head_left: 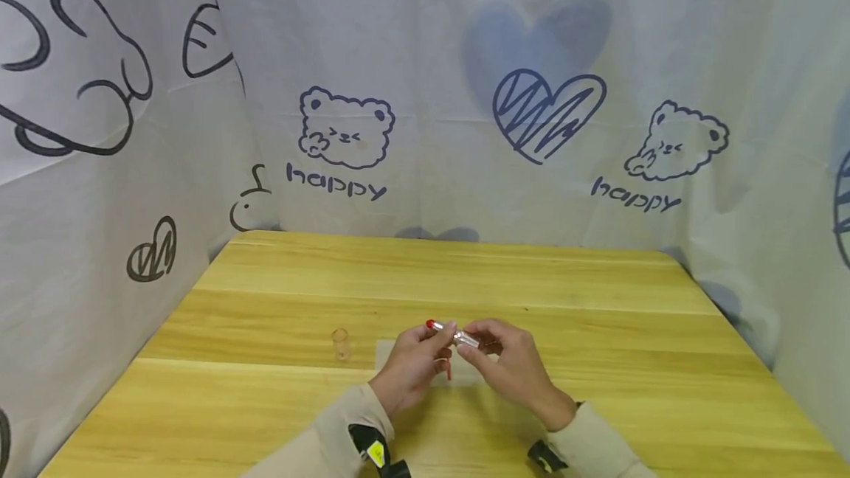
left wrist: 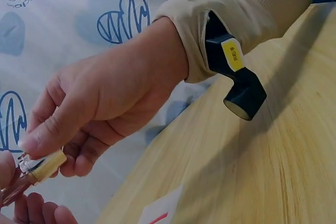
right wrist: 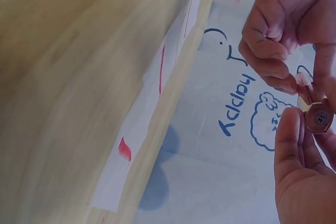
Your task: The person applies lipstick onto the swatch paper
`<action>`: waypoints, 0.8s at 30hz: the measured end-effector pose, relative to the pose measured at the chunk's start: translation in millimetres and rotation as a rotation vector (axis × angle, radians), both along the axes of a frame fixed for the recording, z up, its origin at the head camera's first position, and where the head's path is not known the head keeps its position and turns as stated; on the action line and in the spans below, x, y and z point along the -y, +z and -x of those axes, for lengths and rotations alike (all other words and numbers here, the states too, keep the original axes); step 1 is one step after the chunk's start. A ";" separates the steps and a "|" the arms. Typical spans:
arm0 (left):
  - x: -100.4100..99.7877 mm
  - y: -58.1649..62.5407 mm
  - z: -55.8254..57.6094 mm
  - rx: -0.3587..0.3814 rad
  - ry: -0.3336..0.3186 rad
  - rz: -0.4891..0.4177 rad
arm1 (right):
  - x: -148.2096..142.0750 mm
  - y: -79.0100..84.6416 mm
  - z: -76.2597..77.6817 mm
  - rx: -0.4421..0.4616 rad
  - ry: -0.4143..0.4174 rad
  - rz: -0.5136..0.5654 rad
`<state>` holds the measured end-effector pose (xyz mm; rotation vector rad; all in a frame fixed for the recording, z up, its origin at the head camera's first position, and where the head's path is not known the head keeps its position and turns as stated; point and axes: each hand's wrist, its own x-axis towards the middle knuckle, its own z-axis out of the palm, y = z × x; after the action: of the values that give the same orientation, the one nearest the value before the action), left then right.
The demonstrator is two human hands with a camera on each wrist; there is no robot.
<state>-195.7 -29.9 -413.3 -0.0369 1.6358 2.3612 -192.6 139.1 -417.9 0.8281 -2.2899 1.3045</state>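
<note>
Both hands hold a lipstick (head_left: 468, 339) close over a sheet of paper (head_left: 384, 352). Its red tip (head_left: 430, 324) points up and left in the head view. My left hand (head_left: 412, 364) pinches the lipstick nearer the red end. The thumb and fingers of my right hand (head_left: 518, 364) grip its shiny base. In the right wrist view, the flat end of the base (right wrist: 318, 118) faces the camera and bears a small label. My right hand (left wrist: 110, 90) fills much of the left wrist view, bent toward the base.
A small transparent cap (head_left: 341, 345) stands on the wooden table (head_left: 265, 389) left of the paper. Red strokes (right wrist: 161, 72) and a red smear (right wrist: 125, 149) mark the paper. White curtains (head_left: 425, 146) with bears and hearts surround the table's back and sides.
</note>
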 end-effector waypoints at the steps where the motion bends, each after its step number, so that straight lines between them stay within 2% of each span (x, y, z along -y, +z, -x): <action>1: -0.2 0.4 0.7 -0.003 0.002 -0.005 | 0.2 -0.3 0.3 -0.005 0.000 -0.002; 7: -1.2 2.1 1.4 -0.038 0.030 -0.027 | 1.4 -1.1 1.7 -0.038 -0.004 -0.016; 17: -2.2 1.9 0.4 -0.080 0.061 -0.041 | 3.0 -2.2 0.7 -0.042 -0.030 -0.013; 24: -3.5 -0.4 1.2 -0.100 0.101 -0.015 | 3.7 -2.0 2.0 -0.070 -0.031 -0.022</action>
<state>-196.9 -26.4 -413.7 0.0010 1.6985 2.4882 -194.5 135.3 -419.9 0.8284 -2.2571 1.2202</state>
